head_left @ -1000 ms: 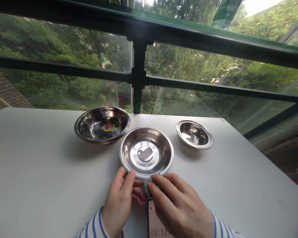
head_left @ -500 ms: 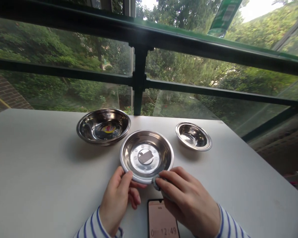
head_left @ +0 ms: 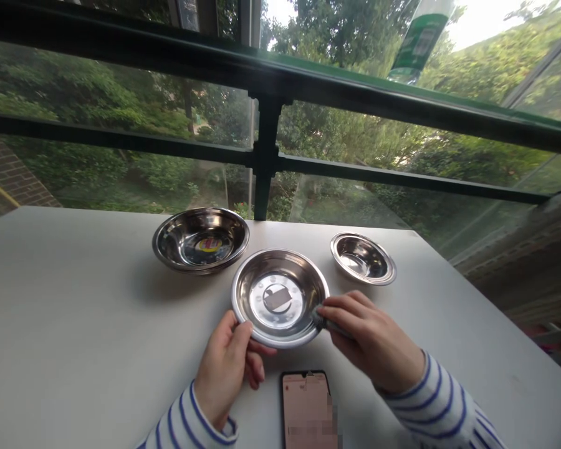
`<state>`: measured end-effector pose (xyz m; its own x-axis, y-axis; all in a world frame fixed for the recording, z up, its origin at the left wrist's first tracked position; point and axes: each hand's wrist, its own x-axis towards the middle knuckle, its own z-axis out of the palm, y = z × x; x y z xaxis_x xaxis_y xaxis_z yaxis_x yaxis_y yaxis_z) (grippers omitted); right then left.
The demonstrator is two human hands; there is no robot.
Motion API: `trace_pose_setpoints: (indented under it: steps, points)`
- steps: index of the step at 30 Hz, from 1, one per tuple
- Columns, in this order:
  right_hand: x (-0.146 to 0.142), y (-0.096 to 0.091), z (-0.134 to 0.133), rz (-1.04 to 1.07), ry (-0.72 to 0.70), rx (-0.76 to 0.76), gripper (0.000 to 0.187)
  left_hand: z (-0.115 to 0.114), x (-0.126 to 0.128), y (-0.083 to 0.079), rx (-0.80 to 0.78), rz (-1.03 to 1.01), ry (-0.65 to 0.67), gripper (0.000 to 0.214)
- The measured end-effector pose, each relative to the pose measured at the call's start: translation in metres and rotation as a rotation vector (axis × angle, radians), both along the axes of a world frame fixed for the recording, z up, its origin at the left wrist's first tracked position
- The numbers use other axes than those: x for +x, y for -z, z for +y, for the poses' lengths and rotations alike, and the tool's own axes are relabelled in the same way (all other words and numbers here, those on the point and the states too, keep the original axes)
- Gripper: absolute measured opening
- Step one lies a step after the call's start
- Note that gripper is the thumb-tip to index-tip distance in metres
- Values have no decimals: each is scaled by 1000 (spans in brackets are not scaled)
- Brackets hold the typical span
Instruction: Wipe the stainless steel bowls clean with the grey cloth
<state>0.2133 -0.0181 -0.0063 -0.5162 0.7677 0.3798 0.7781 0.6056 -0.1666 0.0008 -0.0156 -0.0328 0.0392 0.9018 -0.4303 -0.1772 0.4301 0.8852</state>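
A shiny stainless steel bowl [head_left: 283,340] sits tilted slightly at the middle of the view, with a reflection in its flat bottom. My left hand [head_left: 231,352] pinches its near-left rim, thumb on top and fingers underneath. Pressed against the bowl's right rim is a small grey cloth [head_left: 318,317], bunched up in my right hand [head_left: 369,340]. Most of the cloth is covered by those fingers. Below the bowl lies a phone [head_left: 306,402] with its screen lit, partly blurred out.
Larger steel bowls [head_left: 175,243], stacked, stand at the back left of the white table [head_left: 75,324]. A smaller steel bowl [head_left: 388,271] rests at the back right. Behind the table runs a dark green railing [head_left: 266,134] with glass; a green-labelled bottle [head_left: 416,47] stands on it.
My right hand has moved the cloth up and right along the bowl's rim, from the near side to the right side, uncovering the phone. My left hand keeps its hold.
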Motion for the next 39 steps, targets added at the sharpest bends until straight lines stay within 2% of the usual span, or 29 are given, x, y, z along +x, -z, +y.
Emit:
trace_pose_setpoints:
  steps: [3, 5, 10, 12, 14, 17, 20, 22, 24, 26, 28, 33, 35, 37, 39]
  points:
    - [17, 1, 25, -37, 49, 41, 22, 1, -1, 0, -4, 2, -3, 23]
    - [20, -1, 30, -78, 43, 47, 22, 2, -1, 0, -7, -6, -9, 23]
    - [9, -7, -2, -124, -18, -56, 29, 1, 0, 1, 8, -28, -4, 24]
    - [11, -7, -5, -111, -14, -77, 30, 2, -2, 3, 5, -28, 22, 24]
    - [18, -5, 7, -106, 3, -61, 28, 3, -4, 4, -5, -30, 58, 25]
    - [26, -3, 41, -136, 26, -66, 25, 5, -6, 6, -9, -31, 88, 26]
    - [26, -5, 64, -181, 71, -64, 26, 7, -6, 9, -3, -24, 88, 25]
    - [23, -7, 61, -197, 78, -71, 26, 7, -5, 11, 8, -18, 75, 23]
    - [23, -9, 46, -220, 43, -98, 27, 6, -3, 12, 18, -20, 68, 23]
    - [25, -11, 32, -250, 8, -124, 28, 7, -2, 14, 14, -30, 87, 24]
    - [27, -11, 30, -271, 18, -131, 28, 7, -3, 15, 8, -46, 120, 26]
    - [21, -11, 78, -252, 97, -134, 26, 10, -8, 16, 11, -56, 149, 29]
    - [17, -11, 88, -253, 90, -132, 26, 9, -8, 16, 15, -46, 126, 28]
    - [17, -12, 81, -266, 69, -129, 27, 8, -7, 15, 19, -40, 99, 27]
    - [20, -13, 61, -293, 44, -121, 29, 7, -6, 13, 14, -44, 95, 28]
